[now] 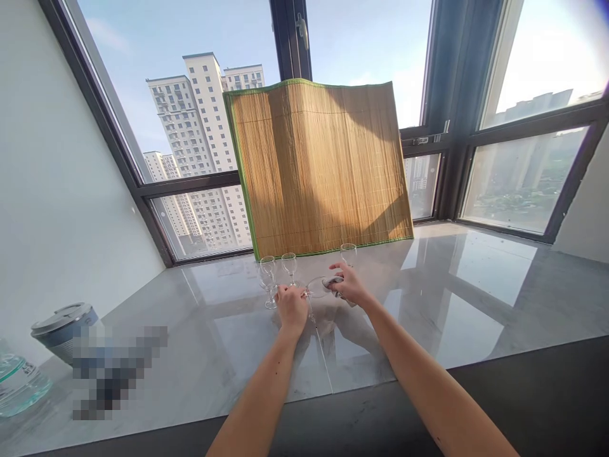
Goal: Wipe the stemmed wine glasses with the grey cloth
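A clear wine glass (316, 287) lies tilted sideways between my two hands above the grey marble sill (457, 298). My left hand (291, 307) is closed around its stem end. My right hand (349, 285) is closed on a small grey cloth (333, 280) pressed at the bowl's rim. Two more stemmed glasses (269, 277) (289, 265) stand upright just left of my hands. A third upright glass (348, 253) stands behind my right hand.
A bamboo mat (320, 166) with green edging leans upright against the window behind the glasses. At the far left stand a lidded grey cup (64, 325) and a clear plastic bottle (19, 381). A dark ledge (523, 393) runs along the near edge.
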The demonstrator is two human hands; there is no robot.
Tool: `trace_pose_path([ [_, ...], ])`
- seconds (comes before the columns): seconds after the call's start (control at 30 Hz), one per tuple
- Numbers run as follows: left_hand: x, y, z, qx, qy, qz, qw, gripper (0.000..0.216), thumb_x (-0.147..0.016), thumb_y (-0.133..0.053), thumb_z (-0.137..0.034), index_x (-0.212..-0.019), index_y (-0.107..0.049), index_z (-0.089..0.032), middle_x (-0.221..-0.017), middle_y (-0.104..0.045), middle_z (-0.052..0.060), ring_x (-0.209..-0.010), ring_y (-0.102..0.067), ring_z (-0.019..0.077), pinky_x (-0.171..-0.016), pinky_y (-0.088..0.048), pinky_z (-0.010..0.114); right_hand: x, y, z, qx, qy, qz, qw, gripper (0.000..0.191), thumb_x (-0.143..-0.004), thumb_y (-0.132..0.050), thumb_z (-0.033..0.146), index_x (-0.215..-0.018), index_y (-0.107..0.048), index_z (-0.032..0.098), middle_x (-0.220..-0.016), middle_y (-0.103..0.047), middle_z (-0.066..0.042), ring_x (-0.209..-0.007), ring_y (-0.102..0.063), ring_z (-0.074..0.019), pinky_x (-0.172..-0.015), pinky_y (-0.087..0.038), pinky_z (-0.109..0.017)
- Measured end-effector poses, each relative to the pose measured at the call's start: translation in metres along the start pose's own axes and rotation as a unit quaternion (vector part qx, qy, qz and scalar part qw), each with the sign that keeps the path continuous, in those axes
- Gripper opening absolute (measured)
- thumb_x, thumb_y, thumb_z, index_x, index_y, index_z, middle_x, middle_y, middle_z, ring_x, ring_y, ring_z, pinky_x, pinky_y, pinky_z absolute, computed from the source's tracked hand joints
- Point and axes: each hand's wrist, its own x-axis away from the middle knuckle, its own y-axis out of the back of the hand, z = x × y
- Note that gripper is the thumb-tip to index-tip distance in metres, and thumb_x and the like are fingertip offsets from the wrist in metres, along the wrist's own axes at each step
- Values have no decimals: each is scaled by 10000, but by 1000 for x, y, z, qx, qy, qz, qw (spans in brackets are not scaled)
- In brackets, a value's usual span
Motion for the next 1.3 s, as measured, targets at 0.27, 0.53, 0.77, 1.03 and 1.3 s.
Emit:
trace_pose_path([
  [0.27,-4,-5,2,55,-30,37,997,211,-855,-570,-187,-786,-763,-236,-735,-646,94,-977,-490,271,-828,-387,352,9,7,16,-173,-56,68,981,675,-513,-799,232,-1135,-541,191,-676,-658,20,-592,-600,-156,-558,-437,-246],
  [0.53,-11,-17,5,286,64,43,955,157,-804,-605,-263,-746,-727,-183,-666,-622,15,-690,-534,159,-692,-409,277,-1,5,8,-178,-9,-155,972,649,-534,-812,349,-1094,-517,205,-744,-656,9,-624,-612,-162,-561,-457,-258],
  [0.77,-9,-14,-10,346,29,55,936,349,-831,-580,-463,-681,-686,-166,-729,-609,35,-760,-541,169,-706,-421,264,-1,-13,-7,-108,-21,-30,994,608,-561,-747,267,-1116,-505,212,-708,-648,25,-599,-608,-160,-542,-448,-252],
  [1.03,-11,-15,-5,353,66,42,932,335,-866,-527,-430,-668,-586,-166,-607,-545,-4,-587,-472,126,-570,-335,243,12,-12,5,-151,-98,128,975,557,-564,-728,199,-1101,-583,204,-767,-692,-7,-650,-641,-167,-571,-483,-253],
  [1.3,-9,-22,1,277,77,73,955,271,-879,-553,-374,-728,-640,-167,-669,-641,34,-611,-548,146,-594,-352,247,12,-5,16,-237,-118,63,962,606,-571,-748,255,-1145,-554,240,-927,-706,-49,-625,-639,-169,-483,-469,-253],
])
